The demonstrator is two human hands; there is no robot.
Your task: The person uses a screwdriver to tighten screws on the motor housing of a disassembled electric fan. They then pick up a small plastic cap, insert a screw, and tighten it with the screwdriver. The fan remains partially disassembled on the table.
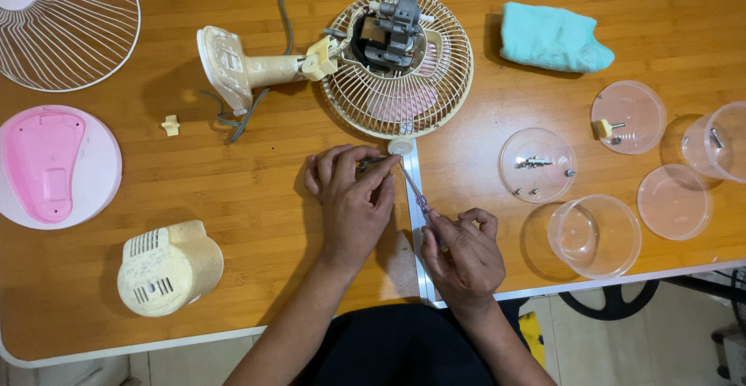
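Gripping a screwdriver at the foot of the fan grille

Your right hand [465, 255] has its fingers curled tight round the handle of a screwdriver [420, 199], and the shaft runs up and to the left from that fist, straight toward your other hand. Your left hand [351, 196] lies palm down on the wooden table [256, 192], fingers bent and bunched over something small at the screwdriver's tip; what sits under those fingertips is hidden, so I cannot tell what they pinch. Just beyond your left fingertips is a small round white cap [400, 147], touching the rim of the cream fan grille [435, 102], with the bare motor [388, 33] in its middle. The fan's cream stand [241, 66] stretches off to the left of the grille, past your left knuckles. Out to the right of your right hand, a clear round lid [536, 165] carries a few loose screws, and a clear cup [594, 236] sits nearer your wrist. Left of your left forearm rests the cream motor cover [169, 268]; farther out, the pink base plate [58, 166]. A teal cloth [553, 36] lies well beyond your right fingers.
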